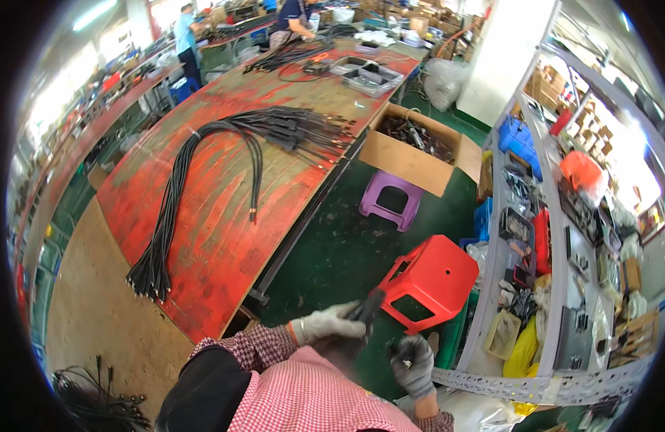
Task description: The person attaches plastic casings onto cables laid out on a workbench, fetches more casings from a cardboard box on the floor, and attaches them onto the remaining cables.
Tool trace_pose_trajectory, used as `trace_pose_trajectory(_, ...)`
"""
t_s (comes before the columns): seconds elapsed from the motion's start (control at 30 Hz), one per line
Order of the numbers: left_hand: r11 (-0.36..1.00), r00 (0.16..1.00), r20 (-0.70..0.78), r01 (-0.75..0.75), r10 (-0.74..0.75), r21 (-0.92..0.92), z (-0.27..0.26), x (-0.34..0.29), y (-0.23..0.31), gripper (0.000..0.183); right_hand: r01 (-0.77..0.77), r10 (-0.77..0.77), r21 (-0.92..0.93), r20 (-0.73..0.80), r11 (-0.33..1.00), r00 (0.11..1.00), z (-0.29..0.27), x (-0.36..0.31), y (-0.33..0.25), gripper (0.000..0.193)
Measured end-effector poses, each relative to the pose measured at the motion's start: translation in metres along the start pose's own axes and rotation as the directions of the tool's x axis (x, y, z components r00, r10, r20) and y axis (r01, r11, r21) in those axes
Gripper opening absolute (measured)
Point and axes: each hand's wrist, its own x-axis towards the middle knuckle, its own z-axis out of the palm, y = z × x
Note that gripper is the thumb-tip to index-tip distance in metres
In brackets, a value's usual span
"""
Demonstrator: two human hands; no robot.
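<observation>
My left hand [331, 323], in a pale work glove, is closed round a dark, blurred black object [366, 311] in front of my body. Its kind cannot be made out. To the right, lower down, my right hand [414, 366] wears a grey glove with dark fingers. Those fingers are curled in, and whatever they may hold is hidden. Just beyond both hands a red plastic stool [437, 277] lies tipped over on the green floor. A bundle of black cables [178, 194], tied near its bend, stretches over the red worktable [224, 245] to my left.
Past the red stool are a purple stool [394, 194] and an open cardboard box [404, 162] of dark parts. A grey metal shelf [491, 317] with bins borders my right. More black cables [98, 403] lie lower left. Two people work farther back; grey trays [372, 83] sit at the table's far end.
</observation>
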Motion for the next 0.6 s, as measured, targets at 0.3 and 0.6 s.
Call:
trace_pose_trajectory(0.3, 0.775, 0.702, -0.4, -0.352, 0.589, 0.524, -0.055, -0.012, 0.083, 0.072, -0.393, 0.365, 0.741, 0.213, 0.545, 0.906, 0.088, 0.189, -0.063, 0.04)
trace_pose_trajectory(0.6, 0.831, 0.681, -0.501, -0.315, 0.534, 0.459, -0.152, -0.058, 0.129, 0.074, -0.749, 0.272, 0.659, 0.734, -0.065, 0.622, 0.161, 0.286, -0.067, 0.029)
